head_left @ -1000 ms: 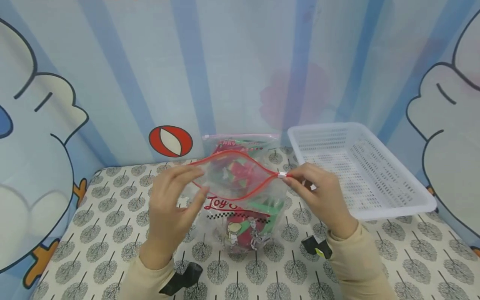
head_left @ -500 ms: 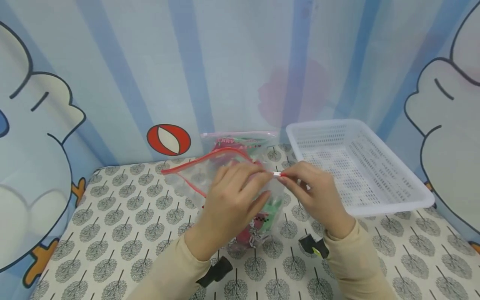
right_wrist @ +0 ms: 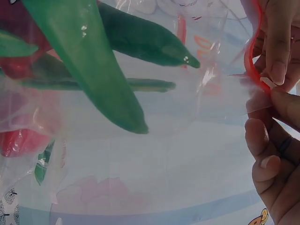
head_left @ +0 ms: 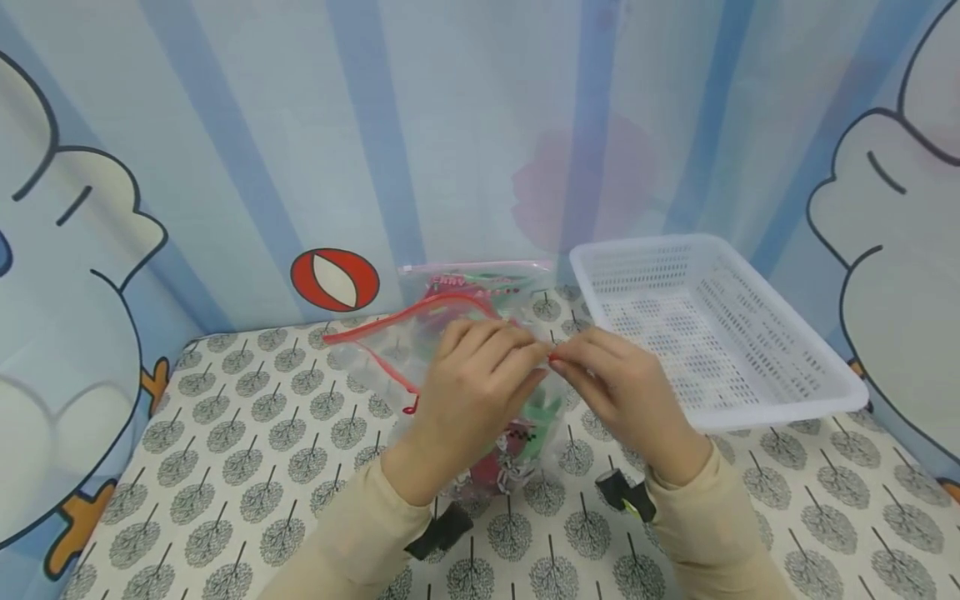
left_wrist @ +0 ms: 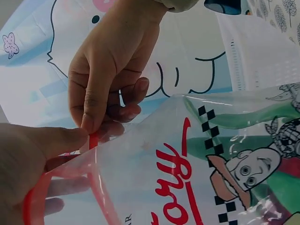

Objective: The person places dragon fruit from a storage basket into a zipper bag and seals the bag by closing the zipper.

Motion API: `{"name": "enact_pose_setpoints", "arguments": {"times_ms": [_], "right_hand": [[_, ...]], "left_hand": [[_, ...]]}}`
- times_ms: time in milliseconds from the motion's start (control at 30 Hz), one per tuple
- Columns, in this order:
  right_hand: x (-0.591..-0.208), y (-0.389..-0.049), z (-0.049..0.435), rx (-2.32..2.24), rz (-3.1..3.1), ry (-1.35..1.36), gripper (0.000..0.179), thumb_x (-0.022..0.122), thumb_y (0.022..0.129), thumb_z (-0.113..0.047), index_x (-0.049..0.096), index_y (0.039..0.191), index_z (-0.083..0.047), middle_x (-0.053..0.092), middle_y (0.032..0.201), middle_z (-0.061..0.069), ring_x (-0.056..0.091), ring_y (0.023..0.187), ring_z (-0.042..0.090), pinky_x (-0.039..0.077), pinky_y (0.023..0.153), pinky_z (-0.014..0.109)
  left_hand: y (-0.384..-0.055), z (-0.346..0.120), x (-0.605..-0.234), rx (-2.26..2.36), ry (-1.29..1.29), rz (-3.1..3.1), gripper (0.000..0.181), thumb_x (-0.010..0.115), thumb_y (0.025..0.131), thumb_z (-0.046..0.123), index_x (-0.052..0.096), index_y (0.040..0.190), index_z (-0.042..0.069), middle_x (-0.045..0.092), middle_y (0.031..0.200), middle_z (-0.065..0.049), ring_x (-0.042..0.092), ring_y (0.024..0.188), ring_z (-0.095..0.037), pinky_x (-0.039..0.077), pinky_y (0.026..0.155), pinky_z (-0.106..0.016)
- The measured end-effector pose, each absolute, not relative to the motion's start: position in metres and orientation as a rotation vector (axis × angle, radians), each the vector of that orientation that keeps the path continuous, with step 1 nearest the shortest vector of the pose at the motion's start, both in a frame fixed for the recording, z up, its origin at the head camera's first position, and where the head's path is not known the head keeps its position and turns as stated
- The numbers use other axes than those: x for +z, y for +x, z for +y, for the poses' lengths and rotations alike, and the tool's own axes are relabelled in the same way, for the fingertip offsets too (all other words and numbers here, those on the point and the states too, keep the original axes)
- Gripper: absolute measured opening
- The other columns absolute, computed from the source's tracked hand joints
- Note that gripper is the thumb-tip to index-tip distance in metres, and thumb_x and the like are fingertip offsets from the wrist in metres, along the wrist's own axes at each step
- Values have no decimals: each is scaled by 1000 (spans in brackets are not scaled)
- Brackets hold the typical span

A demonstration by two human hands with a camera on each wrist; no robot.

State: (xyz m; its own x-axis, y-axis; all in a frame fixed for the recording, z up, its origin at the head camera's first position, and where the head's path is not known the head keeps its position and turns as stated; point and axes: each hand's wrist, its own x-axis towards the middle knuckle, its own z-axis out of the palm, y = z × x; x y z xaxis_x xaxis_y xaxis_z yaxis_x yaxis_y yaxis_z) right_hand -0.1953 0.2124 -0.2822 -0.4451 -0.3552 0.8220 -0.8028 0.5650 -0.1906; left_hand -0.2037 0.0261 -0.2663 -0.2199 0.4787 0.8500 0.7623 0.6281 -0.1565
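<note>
A clear zip bag (left_wrist: 136,159) with a red zip rim (head_left: 367,327) is held upright between the hands. It carries a red script print and a cartoon figure in a hat, with red and green things (right_wrist: 89,70) inside. My left hand (head_left: 476,375) pinches the zip close to its right end, where a small white slider (right_wrist: 266,83) shows between fingertips. My right hand (head_left: 626,387) pinches the red end tip, right beside the left fingertips. On the left side the mouth of the bag still gapes.
Behind it stands a second clear bag (head_left: 480,268) with a pink zip top, with red and green showing through. At the right sits a white perforated plastic basket (head_left: 787,400). A tree-patterned cloth (head_left: 262,467) covers the table, backed by a striped cartoon curtain (head_left: 480,125).
My left hand has left the bag's left side and moved right to the zip's right end, covering the slider. The right hand has kept its pinch there, nearly in place.
</note>
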Motion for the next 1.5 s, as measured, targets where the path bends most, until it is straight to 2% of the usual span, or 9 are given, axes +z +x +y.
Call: {"name": "enact_pose_setpoints", "arguments": {"times_ms": [100,200,533,800,1133,1500], "right_hand": [[-284,-195,212,759,-2015,949,30,54,98,-25,71,88,-1,69,82,7,61,69,14,50,67,16],[-284,-194,212,781,-1998,971,38,49,100,-29,71,87,-1,68,81,8,61,69,15,50,68,16],[-284,-193,213,747,-1994,988,42,47,101,-31,70,84,0,67,80,9,60,68,16,51,69,16],[-285,-195,216,763,-1986,975,38,49,100,-30,69,83,-2,67,79,8,59,68,15,49,68,13],[-283,-200,225,745,-2003,932,38,50,100,-29,68,84,0,68,79,8,60,68,14,49,68,11],[-283,-202,228,764,-1990,899,33,53,98,-26,68,84,0,69,78,9,58,65,11,49,65,10]], "left_hand": [[-204,25,-263,-342,-1026,-1894,12,77,81,22,71,89,17,72,86,5,66,86,-13,46,82,-28],[-205,23,-259,-296,-1082,-1900,11,75,82,24,69,88,17,71,85,6,65,84,-13,46,81,-26],[-211,20,-253,-260,-1217,-1838,9,71,86,18,65,79,16,65,73,6,62,74,-13,46,77,-26],[-214,15,-255,-363,-1263,-1946,11,63,88,13,64,78,15,62,73,4,59,74,-15,44,77,-28],[-215,4,-256,-377,-1227,-2022,6,66,86,12,65,81,16,65,78,3,61,78,-17,44,75,-30],[-216,-9,-259,-382,-1225,-2049,6,67,85,11,64,83,15,61,74,3,58,76,-17,42,74,-31]]}}
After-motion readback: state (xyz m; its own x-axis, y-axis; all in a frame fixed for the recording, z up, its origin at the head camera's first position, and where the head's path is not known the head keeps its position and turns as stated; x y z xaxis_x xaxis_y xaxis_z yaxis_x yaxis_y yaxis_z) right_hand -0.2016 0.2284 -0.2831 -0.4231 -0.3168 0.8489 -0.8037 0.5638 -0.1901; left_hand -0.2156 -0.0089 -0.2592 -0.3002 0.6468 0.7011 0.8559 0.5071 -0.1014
